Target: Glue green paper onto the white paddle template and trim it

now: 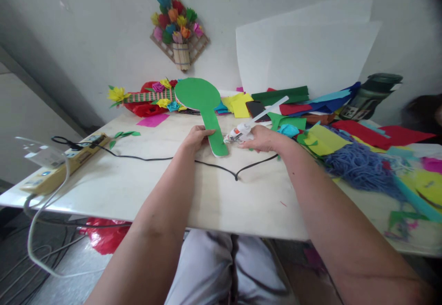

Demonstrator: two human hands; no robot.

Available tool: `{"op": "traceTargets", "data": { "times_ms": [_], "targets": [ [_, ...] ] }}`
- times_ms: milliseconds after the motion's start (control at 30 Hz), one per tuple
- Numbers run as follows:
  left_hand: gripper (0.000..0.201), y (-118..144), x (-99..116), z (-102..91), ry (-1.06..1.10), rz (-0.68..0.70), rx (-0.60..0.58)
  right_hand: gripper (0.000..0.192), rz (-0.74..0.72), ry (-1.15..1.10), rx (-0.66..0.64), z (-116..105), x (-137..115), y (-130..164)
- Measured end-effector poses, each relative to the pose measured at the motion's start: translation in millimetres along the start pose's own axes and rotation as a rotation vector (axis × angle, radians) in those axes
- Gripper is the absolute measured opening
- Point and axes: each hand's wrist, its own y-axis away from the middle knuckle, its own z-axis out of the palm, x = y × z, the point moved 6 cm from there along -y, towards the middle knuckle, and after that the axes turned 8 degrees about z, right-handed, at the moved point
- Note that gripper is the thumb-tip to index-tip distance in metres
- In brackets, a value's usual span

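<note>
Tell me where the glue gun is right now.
In the head view, the glue gun lies in the right hand near the table's middle, its tip beside the handle of the green paddle-shaped cutout, which the left hand steadies.

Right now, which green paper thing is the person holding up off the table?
The big green paddle shape, with a round top and long handle. The left hand grips its handle, while the small green leaves lie flat near the power strip.

A green paddle-shaped cutout [203,107] lies tilted up from the tabletop [214,194], its handle end held; a white glue gun [238,134] lies just beside it
</note>
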Motion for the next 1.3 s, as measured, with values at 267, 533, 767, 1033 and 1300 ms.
{"op": "traceTargets", "data": {
  "times_ms": [267, 533, 767, 1033, 1300],
  "targets": [
    [0.019, 0.9, 1.5, 1.0, -0.012, -0.003, 0.016, 0.037, -0.057, -0.001, -0.014, 1.7, -0.2, -2.5],
    [0.017, -1.0, 0.0, -0.2, -0.015, 0.0, 0.004, 0.037, -0.036, -0.009, -0.029, 1.0, -1.6, -1.0],
    [0.017, -1.2, -0.3, -0.4, -0.036, -0.006, 0.009, 0.038, -0.007, -0.004, -0.031, 1.9, 1.0, -3.4],
    [0.013, -1.2, -0.1, -0.4, -0.045, -0.018, 0.021, 0.037, 0.02, 0.001, -0.037, 2.5, 1.1, -2.1],
    [0.014, -1.9, 0.0, -1.0, -0.065, -0.021, 0.028, 0.041, 0.044, 0.004, -0.045, 3.2, 2.7, -2.2]
  ]
}}
